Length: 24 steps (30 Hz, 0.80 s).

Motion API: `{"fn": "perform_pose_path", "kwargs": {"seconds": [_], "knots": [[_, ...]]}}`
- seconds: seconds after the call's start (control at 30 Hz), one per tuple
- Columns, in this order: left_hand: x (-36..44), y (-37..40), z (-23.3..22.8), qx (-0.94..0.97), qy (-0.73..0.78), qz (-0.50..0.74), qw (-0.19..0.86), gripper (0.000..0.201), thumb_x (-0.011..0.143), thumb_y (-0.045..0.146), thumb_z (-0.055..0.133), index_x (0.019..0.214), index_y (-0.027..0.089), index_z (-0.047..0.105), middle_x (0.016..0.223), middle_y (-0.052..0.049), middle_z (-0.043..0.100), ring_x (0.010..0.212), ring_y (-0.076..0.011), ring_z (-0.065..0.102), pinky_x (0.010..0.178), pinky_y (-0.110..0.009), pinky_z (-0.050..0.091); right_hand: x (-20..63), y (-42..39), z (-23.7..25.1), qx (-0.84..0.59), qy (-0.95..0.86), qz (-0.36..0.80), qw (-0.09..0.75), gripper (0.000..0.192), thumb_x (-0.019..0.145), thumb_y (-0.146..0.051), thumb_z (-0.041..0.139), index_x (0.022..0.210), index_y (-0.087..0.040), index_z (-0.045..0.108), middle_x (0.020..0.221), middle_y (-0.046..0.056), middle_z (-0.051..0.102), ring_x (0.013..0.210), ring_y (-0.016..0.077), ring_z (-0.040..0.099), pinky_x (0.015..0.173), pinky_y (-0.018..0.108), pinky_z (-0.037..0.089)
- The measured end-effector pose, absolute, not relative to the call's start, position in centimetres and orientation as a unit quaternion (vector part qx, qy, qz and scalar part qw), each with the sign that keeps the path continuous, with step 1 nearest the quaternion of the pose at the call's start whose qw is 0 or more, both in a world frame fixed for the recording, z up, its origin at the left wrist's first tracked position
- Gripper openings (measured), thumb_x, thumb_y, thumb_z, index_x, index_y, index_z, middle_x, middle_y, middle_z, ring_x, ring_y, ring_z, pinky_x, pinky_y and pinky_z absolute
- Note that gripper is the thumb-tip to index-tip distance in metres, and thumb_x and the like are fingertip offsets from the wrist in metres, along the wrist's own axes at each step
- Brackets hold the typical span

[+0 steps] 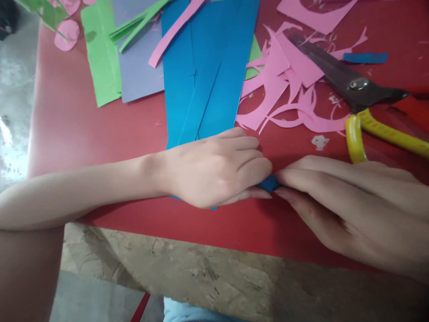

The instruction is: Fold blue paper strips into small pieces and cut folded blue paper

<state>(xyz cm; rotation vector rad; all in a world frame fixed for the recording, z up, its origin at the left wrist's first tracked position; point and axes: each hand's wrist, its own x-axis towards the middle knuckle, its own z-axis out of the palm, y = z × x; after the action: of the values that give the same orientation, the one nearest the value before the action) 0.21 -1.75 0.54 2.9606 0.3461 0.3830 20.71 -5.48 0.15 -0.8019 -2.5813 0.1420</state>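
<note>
Our right hand (pixel 351 210) and left hand (pixel 214 172) meet fingertip to fingertip on the red table (pixel 67 120), both sets of fingers pinching a small rolled blue paper piece (pixel 268 183) between them, just below the long blue paper sheet (pixel 204 67).

scissors (pixel 360 89), pink scraps (pixel 284 85) — green sheet (pixel 102 58)
</note>
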Motion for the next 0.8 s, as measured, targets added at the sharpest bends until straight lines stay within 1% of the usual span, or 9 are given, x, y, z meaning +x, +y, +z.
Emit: {"fn": "perform_pose_path", "kwargs": {"seconds": [0.07,0.13,0.2,0.27,0.33,0.37,0.57,0.7,0.8], "knots": [[0.22,-1.72,0.57,0.984,0.113,0.120,0.069,0.039,0.096,0.028,0.020,0.083,0.012,0.054,0.062,-0.005,0.052,0.068,-0.0184,0.048,0.067,-0.030,0.039,20.95,-5.46,-0.07,-0.274,-0.935,0.042,0.222,0.023,0.091,-0.015,0.037,0.074,-0.024,0.048,0.060,-0.002,0.049,0.051,0.0138,0.044,0.053,0.033,0.033],[0.20,-1.70,0.58,0.984,0.116,0.114,0.070,0.040,0.095,0.028,0.019,0.083,0.012,0.054,0.061,-0.005,0.052,0.069,-0.0190,0.048,0.066,-0.031,0.039,21.12,-5.47,-0.21,-0.265,-0.938,0.036,0.219,0.022,0.091,-0.015,0.036,0.076,-0.023,0.050,0.060,-0.001,0.049,0.051,0.0141,0.044,0.053,0.034,0.033],[0.18,-1.70,0.58,0.984,0.119,0.107,0.077,0.041,0.096,0.028,0.018,0.084,0.013,0.054,0.062,-0.006,0.052,0.070,-0.0194,0.048,0.067,-0.032,0.039,21.16,-5.51,-0.22,-0.272,-0.939,0.037,0.210,0.021,0.091,-0.014,0.037,0.079,-0.023,0.052,0.065,0.000,0.054,0.058,0.0149,0.049,0.056,0.034,0.034],[0.19,-1.71,0.59,0.984,0.123,0.097,0.089,0.040,0.096,0.029,0.018,0.085,0.013,0.054,0.063,-0.006,0.052,0.071,-0.0197,0.049,0.068,-0.032,0.039,21.13,-5.53,-0.19,-0.275,-0.937,0.039,0.212,0.020,0.091,-0.013,0.039,0.082,-0.024,0.053,0.075,0.002,0.058,0.069,0.0155,0.052,0.059,0.033,0.034],[0.22,-1.73,0.62,0.983,0.127,0.088,0.102,0.039,0.095,0.029,0.020,0.086,0.013,0.054,0.064,-0.006,0.053,0.073,-0.0197,0.049,0.069,-0.032,0.039,21.11,-5.44,-0.22,-0.266,-0.938,0.034,0.220,0.019,0.091,-0.012,0.040,0.084,-0.024,0.053,0.082,0.002,0.059,0.077,0.0155,0.053,0.061,0.032,0.034],[0.24,-1.73,0.64,0.982,0.128,0.086,0.107,0.038,0.095,0.029,0.021,0.087,0.013,0.054,0.064,-0.006,0.053,0.073,-0.0197,0.049,0.070,-0.032,0.039,21.12,-5.35,-0.27,-0.260,-0.940,0.028,0.220,0.020,0.091,-0.012,0.039,0.084,-0.024,0.053,0.081,0.002,0.058,0.077,0.0155,0.052,0.060,0.032,0.034],[0.25,-1.69,0.58,0.983,0.121,0.076,0.112,0.038,0.095,0.027,0.020,0.087,0.013,0.054,0.068,-0.007,0.054,0.074,-0.0199,0.050,0.071,-0.033,0.040,21.22,-4.85,-0.40,-0.241,-0.948,0.008,0.206,0.033,0.092,-0.010,0.032,0.069,-0.025,0.051,0.064,0.001,0.053,0.059,0.0145,0.046,0.053,0.030,0.035],[0.22,-1.68,0.44,0.984,0.109,0.097,0.099,0.036,0.095,0.025,0.022,0.088,0.011,0.055,0.066,-0.006,0.052,0.072,-0.0194,0.049,0.070,-0.033,0.039,21.03,-4.87,-0.16,-0.220,-0.952,0.015,0.211,0.032,0.092,-0.012,0.031,0.072,-0.023,0.054,0.056,0.000,0.050,0.050,0.0143,0.044,0.047,0.031,0.034],[0.28,-1.66,0.42,0.985,0.106,0.091,0.103,0.037,0.095,0.026,0.021,0.088,0.011,0.055,0.065,-0.006,0.051,0.072,-0.0195,0.048,0.071,-0.033,0.039,20.86,-4.87,-0.30,-0.211,-0.956,-0.001,0.205,0.034,0.091,-0.012,0.028,0.072,-0.022,0.054,0.055,0.001,0.050,0.045,0.0149,0.042,0.045,0.033,0.034]]}}
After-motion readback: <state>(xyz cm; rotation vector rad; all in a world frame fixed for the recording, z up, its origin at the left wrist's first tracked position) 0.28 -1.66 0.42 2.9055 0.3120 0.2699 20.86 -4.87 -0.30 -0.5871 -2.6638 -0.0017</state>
